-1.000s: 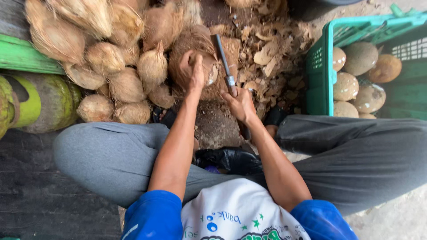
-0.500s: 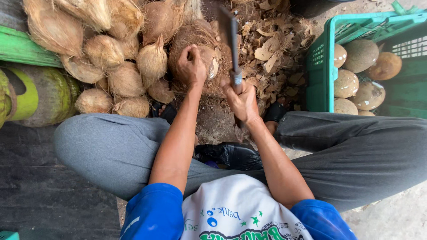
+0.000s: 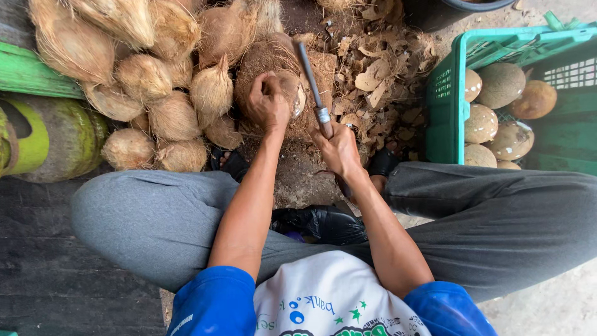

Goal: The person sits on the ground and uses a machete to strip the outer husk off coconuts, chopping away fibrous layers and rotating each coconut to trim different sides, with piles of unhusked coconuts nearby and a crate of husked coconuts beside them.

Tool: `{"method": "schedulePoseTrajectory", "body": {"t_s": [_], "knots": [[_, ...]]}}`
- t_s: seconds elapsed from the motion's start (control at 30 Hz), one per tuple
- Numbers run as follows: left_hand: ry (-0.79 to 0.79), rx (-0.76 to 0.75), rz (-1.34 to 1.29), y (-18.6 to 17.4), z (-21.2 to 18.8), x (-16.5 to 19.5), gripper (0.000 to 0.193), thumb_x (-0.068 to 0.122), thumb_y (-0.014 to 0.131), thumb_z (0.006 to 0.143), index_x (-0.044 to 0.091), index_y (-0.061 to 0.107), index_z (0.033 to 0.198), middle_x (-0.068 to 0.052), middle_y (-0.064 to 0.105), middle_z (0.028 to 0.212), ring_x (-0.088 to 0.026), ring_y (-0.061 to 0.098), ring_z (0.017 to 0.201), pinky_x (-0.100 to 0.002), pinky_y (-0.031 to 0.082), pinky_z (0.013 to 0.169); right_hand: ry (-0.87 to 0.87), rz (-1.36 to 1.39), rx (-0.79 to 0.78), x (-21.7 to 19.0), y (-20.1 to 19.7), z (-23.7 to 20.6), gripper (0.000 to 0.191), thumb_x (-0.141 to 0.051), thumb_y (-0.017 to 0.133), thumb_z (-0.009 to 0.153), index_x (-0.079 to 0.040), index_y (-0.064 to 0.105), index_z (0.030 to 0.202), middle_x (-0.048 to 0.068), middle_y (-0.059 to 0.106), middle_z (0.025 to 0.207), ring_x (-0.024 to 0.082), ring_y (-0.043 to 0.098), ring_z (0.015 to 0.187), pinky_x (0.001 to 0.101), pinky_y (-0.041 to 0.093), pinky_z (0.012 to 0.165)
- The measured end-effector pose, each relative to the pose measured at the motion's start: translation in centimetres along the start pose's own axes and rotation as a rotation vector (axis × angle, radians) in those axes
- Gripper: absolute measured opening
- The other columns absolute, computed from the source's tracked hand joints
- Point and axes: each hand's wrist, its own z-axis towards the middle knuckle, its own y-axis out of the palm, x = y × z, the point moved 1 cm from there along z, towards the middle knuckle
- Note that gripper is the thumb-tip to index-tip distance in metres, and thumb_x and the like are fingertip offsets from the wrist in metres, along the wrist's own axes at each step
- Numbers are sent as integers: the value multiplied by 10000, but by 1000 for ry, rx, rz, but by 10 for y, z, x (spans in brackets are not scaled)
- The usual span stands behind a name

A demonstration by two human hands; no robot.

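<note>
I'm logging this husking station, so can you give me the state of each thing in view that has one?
coconut: partly husked, gripped on top by left hand
knife: held by right hand, blade against the coconut
pile of husked-fibre coconuts: heaped at the left, fibre still on
green crate: partly filled with smooth peeled coconuts
husk scraps: loose on the ground

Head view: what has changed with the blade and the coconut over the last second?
The long metal blade in the right hand swung from leaning right over the brown husked coconut to leaning left, its tip near the top of the coconut. The left hand stayed clamped on the coconut. The pile of fibrous coconuts and the green plastic crate did not move.
</note>
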Motion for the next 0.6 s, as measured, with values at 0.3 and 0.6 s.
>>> {"method": "schedulePoseTrajectory", "body": {"t_s": [0.3, 0.6], "knots": [[13, -39, -127, 0, -4, -6, 347, 466, 586, 953, 162, 750, 983, -10, 748, 983, -178, 692, 880, -368, 547, 784, -28, 30, -57, 28, 14, 13, 227, -285, 618, 975, -92, 714, 904, -10, 661, 708, 100, 585, 541, 316, 515, 524], [-83, -22, 142, -17, 13, -1, 564, 665, 656, 883, 144, 656, 1098, -101, 645, 1159, -239, 617, 1018, -432, 482, 784, 173, 124, -94, 19, 15, 12, 228, -324, 639, 949, -161, 597, 795, -21, 520, 579, 113, 474, 446, 313, 423, 407]]}}
